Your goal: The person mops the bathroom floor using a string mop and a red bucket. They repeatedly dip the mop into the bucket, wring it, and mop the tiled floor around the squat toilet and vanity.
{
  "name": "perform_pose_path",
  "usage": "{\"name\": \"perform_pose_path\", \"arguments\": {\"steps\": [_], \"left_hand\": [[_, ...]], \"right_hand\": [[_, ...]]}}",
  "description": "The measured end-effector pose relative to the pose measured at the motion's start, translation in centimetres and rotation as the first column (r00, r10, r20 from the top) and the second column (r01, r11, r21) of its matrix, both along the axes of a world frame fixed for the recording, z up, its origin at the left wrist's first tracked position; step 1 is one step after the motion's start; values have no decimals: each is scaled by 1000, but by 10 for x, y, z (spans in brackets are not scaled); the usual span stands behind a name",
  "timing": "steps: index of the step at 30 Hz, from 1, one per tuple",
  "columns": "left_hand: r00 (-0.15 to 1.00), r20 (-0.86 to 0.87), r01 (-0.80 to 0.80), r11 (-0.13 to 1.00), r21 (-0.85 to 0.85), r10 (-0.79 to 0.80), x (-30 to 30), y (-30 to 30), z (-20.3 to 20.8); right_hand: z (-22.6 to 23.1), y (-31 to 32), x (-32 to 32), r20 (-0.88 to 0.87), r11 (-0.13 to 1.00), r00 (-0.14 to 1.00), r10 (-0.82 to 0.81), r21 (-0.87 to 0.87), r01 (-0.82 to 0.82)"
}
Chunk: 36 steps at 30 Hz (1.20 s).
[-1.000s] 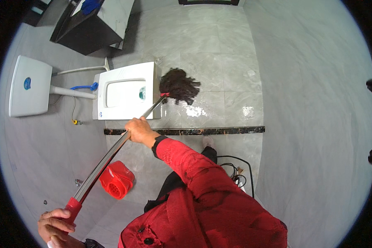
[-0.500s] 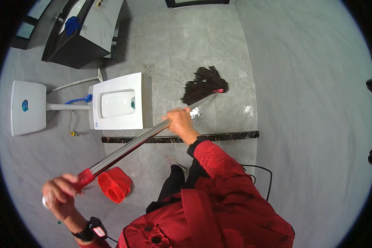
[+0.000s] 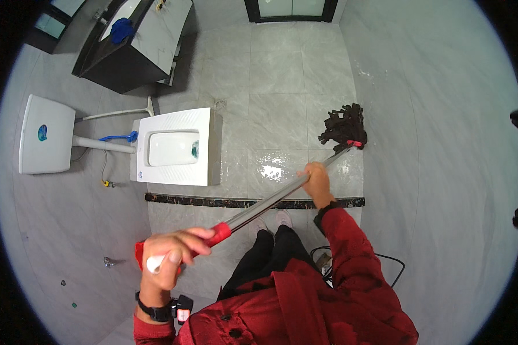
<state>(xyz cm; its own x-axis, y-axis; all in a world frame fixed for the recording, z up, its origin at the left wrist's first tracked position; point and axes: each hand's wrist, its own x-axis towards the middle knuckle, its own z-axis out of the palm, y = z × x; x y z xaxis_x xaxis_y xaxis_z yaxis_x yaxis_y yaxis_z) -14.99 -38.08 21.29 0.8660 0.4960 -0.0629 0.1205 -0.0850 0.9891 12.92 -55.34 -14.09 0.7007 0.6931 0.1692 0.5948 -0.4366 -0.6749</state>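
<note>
A mop (image 3: 270, 199) with a metal pole, a red grip and a white end cap runs diagonally from lower left to upper right. My left hand (image 3: 168, 253) is wrapped round the red grip near the cap. Farther down the pole, my right hand (image 3: 316, 183) grips the bare metal. The dark brown mop head (image 3: 345, 125) lies on the grey tiled floor (image 3: 276, 118), up against the right wall. Wet, shining patches show on the tiles left of it.
A white squat toilet (image 3: 181, 146) with a cistern (image 3: 47, 135) stands on the left. A dark stone threshold (image 3: 236, 202) crosses before my feet. Behind my left hand, a red bucket (image 3: 138, 253) is mostly hidden. A washstand (image 3: 126, 63) holds a blue cloth (image 3: 121, 30). A black cable (image 3: 398, 261) lies at right.
The mop head has swept right across the floor to the wall. Both hands have moved right with the pole, and my left hand now covers most of the bucket.
</note>
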Motion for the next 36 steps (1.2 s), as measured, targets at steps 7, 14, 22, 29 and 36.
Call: {"name": "perform_pose_path", "arguments": {"steps": [7, 14, 22, 29, 36], "left_hand": [[953, 2, -304, 951, 53, 305, -119, 36, 48], [838, -226, -465, 866, 184, 498, -151, 46, 93], [905, -154, -344, 896, 280, 396, -57, 55, 78], [909, -204, -273, 889, 367, 363, 102, 74, 21], [917, -345, -214, 977, -6, 199, 286, 109, -21]], "right_hand": [[42, 28, -124, -90, 990, 986, 140, 4, -140], [61, 55, -163, -272, 922, 939, 209, -266, -282], [44, 88, -53, -181, 922, 973, 145, -331, -199], [-11, 144, 144, -97, 921, 978, 187, -330, -209], [-43, 217, 363, 24, 892, 974, 227, -405, -198]]}}
